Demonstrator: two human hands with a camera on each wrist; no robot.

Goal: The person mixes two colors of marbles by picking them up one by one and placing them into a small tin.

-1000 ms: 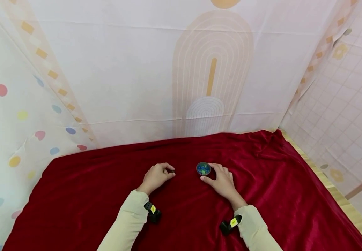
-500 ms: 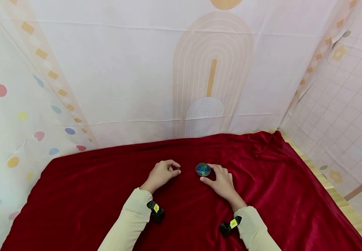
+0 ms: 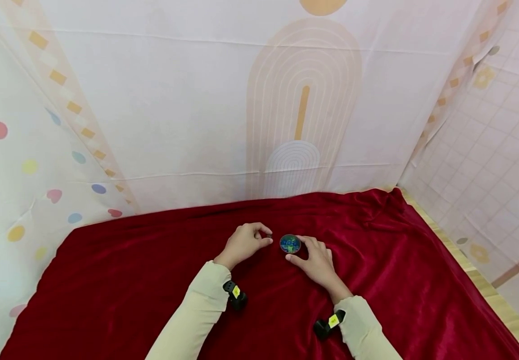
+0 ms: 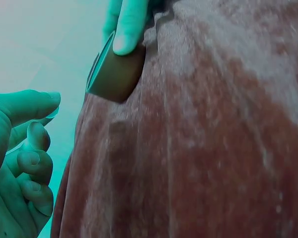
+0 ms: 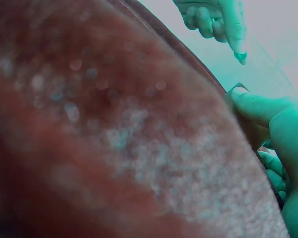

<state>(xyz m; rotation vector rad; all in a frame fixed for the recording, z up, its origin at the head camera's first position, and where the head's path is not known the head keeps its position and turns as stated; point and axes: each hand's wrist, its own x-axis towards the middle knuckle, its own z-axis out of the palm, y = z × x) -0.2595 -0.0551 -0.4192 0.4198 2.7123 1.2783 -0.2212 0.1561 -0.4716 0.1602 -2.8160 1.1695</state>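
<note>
My right hand holds a short round tin-like container by its side, thumb on the near side and fingers on the far side. Its round top face shows mottled blue and green; in the left wrist view its plain side wall looks brownish. Just left of it, my left hand pinches a tiny dark piece between thumb and index finger, too small to name. In the right wrist view this piece hangs above the container's rim, apart from it. The left hand's other fingers curl toward the palm.
A wrinkled dark red velvet cloth covers the table. A pale wooden edge shows along the right side. Patterned fabric walls stand behind and at both sides. Each wrist wears a black camera strap.
My left hand has moved right and slightly away from me, bringing the tiny piece close to the container. The right hand and the container have stayed nearly still.
</note>
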